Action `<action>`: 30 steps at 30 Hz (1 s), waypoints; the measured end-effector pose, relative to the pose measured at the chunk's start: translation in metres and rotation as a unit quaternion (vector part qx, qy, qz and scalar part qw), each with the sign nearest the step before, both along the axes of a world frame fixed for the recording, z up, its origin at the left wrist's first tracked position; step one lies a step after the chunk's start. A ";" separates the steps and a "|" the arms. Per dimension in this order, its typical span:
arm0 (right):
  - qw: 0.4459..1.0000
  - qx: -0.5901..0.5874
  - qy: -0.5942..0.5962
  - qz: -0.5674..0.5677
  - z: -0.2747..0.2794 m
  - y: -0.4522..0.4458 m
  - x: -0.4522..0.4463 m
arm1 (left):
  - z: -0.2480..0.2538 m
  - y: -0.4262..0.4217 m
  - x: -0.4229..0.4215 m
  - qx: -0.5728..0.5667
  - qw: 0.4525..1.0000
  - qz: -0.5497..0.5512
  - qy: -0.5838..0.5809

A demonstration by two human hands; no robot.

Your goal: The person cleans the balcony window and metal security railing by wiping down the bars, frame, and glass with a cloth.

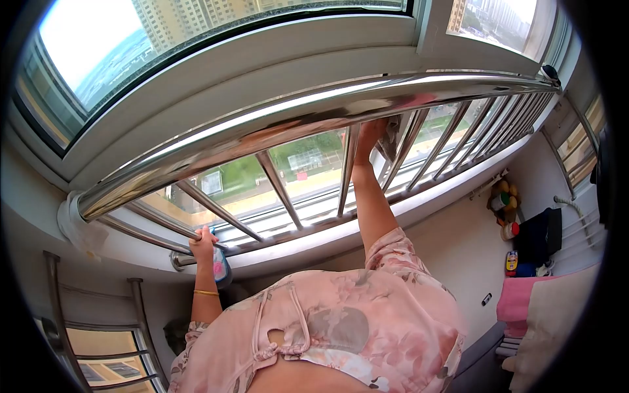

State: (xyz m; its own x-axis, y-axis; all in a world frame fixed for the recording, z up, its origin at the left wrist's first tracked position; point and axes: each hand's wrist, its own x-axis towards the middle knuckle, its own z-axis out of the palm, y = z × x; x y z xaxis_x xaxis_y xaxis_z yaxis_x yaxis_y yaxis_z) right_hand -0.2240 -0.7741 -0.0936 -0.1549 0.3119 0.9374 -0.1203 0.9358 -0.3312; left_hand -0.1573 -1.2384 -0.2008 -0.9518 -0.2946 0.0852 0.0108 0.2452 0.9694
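Observation:
At the lower left of the railing, my left hand (204,243) is closed at the top of a blue-and-clear spray bottle (222,268), right against a thin metal bar. The bottle hangs below the hand, and part of it is hidden by my wrist. My right arm reaches between the upright bars of the shiny metal railing (275,124). Beyond them, my right hand (371,136) is closed on a greyish cloth (390,139) near the window glass. The thick top rail partly covers that hand.
A white window frame (262,62) curves above the railing, over a white sill (288,255). White wrapping (82,226) covers the rail's left end. On the right are a dark bag (540,236), small containers (503,202) and a pink towel (514,308). Tall buildings stand outside.

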 end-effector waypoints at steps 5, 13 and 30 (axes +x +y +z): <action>0.989 0.111 -0.087 -0.054 -0.063 0.030 -0.064 | -0.010 -0.003 -0.005 0.019 0.999 -0.004 0.044; 0.983 0.138 -0.084 0.082 0.051 0.007 0.057 | -0.017 -0.006 -0.008 0.048 0.998 0.002 0.047; 0.959 -0.001 -0.283 -0.012 0.255 -0.037 0.109 | -0.006 0.008 -0.002 0.088 0.995 0.021 0.033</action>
